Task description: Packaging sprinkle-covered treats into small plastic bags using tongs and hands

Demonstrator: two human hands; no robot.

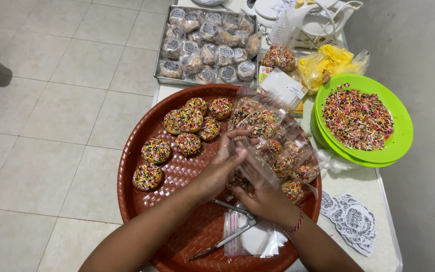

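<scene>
My left hand [221,166] and my right hand [264,199] meet over a round brown woven tray [142,201]. Together they hold a clear plastic bag [258,168] with a sprinkle-covered doughnut [240,182] partly hidden inside it. Several bare sprinkled doughnuts [187,126] lie on the tray's far left part. A pile of bagged doughnuts [278,141] fills the tray's right side. Metal tongs [232,231] rest on the tray below my hands, on a stack of empty clear bags [255,242].
A metal pan of wrapped buns [210,45] stands at the back. A green plate of coloured sprinkles [358,118] is on the right. Round paper labels [351,219] lie near the table's front right. A white mixer [318,20] and yellow bags [328,63] sit behind. Tiled floor lies left.
</scene>
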